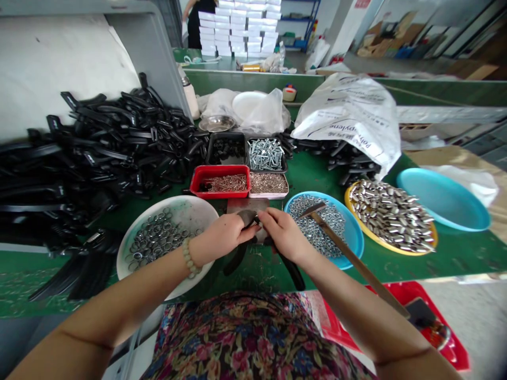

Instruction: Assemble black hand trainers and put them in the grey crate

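My left hand [224, 235], a beaded bracelet at its wrist, meets my right hand [282, 232] at the middle of the bench. Between them is a tool with two black handles [293, 273] spread toward me and a dark metal head [247, 216]. The fingers of both hands are closed at the head end, where a small coil-like metal part [257, 219] shows. My fingers cover much of the tool. Just beyond lies a flat metal plate [233, 205], partly hidden by my hands.
At left stand a white bowl [206, 208] of metal rings and a heap of black handles [119, 132]. Red tray [196, 182] and screw tray [264, 154] lie ahead. Rightward are a blue basin [358, 248] of small metal parts, a hammer [348, 253] across it, and a yellow basin [430, 243].
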